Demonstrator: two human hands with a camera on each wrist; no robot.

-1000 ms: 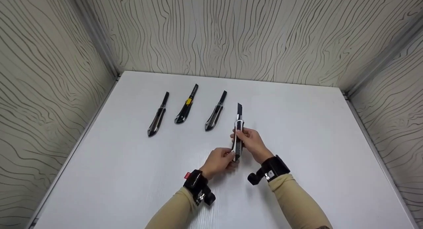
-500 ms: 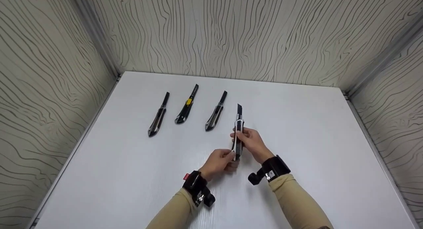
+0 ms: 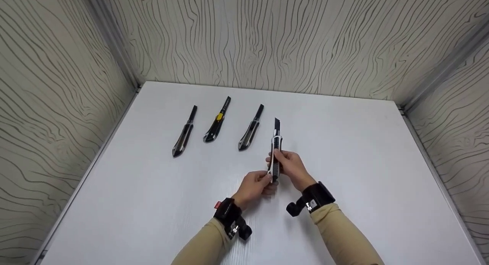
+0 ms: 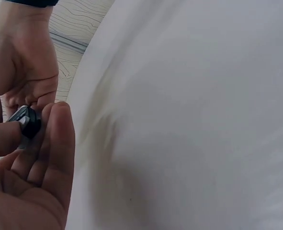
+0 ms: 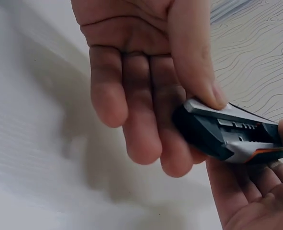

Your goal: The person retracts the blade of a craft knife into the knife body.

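Note:
Both hands hold one silver-and-black snap-off utility knife [image 3: 276,143], its dark blade extended and pointing away from the person. My right hand [image 3: 293,167] grips the handle around its middle, with the thumb on the upper face along the slider track. At the butt end, my left hand [image 3: 251,187] pinches the knife between thumb and fingers. In the right wrist view the handle [image 5: 244,129] shows a slotted track and an orange line. Only the dark butt [image 4: 32,123] is visible in the left wrist view; the blade is hidden there.
Three more utility knives lie on the white table [image 3: 363,142], blades out and pointing toward the back: one dark and silver [image 3: 182,140], one black with a yellow slider [image 3: 214,129], another dark and silver [image 3: 248,135]. Patterned walls [image 3: 252,39] enclose the back and sides.
The held knife has shifted slightly forward in the head view, and both hands keep their grip on it. The three knives on the table lie as before; the view has moved a little.

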